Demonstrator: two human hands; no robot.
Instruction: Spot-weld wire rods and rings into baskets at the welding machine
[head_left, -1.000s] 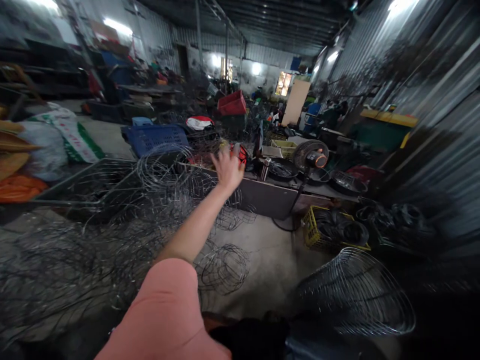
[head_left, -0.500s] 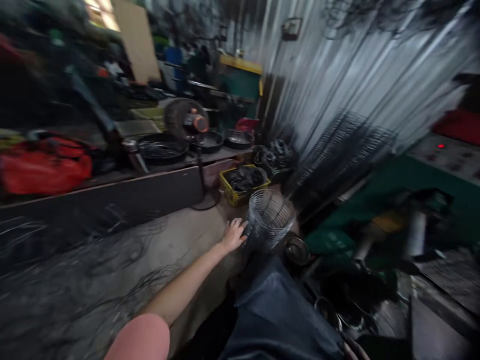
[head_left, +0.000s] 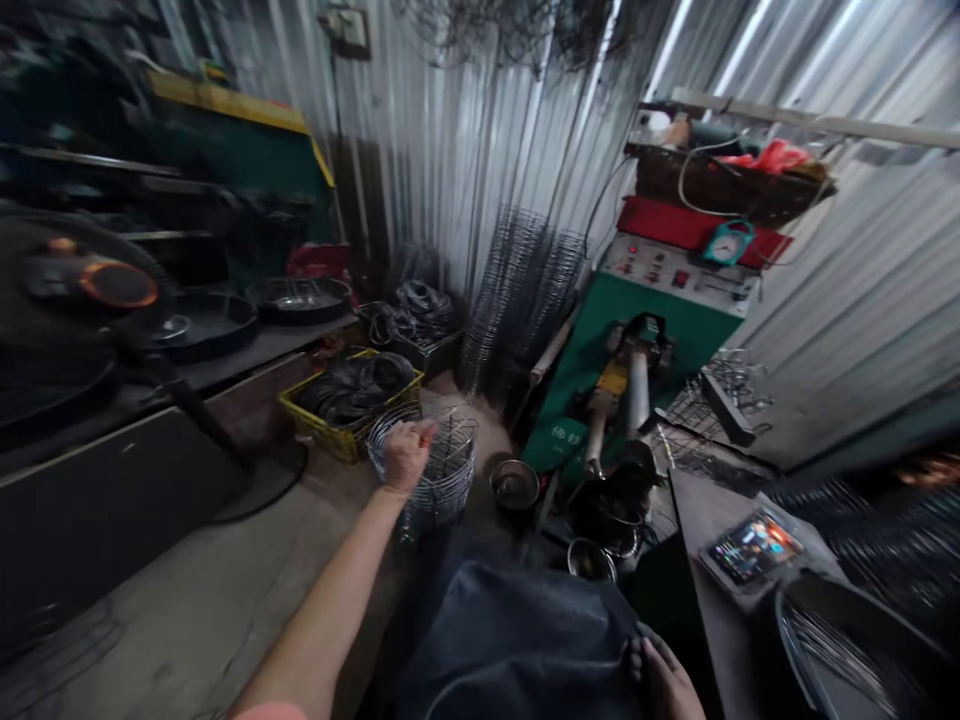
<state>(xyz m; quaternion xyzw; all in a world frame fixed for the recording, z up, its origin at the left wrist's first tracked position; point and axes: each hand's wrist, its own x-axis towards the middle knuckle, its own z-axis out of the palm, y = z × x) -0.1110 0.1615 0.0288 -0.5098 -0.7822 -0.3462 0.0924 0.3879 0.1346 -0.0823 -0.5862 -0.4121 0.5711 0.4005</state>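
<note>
Well, the left hand (head_left: 407,456) grips the wire basket (head_left: 442,480) (at its rim).

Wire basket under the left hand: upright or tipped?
Upright, roughly: the wire basket has its round open top facing up, with the left hand on the rim.

Wire basket (head_left: 446,480) between crate (head_left: 337,445) and bowl (head_left: 514,484)

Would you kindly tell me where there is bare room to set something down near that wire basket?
Bare concrete floor lies beside your left hand on the wire basket, along the dark bench front. Right of the basket is crowded: steel bowls, green machine.
</note>
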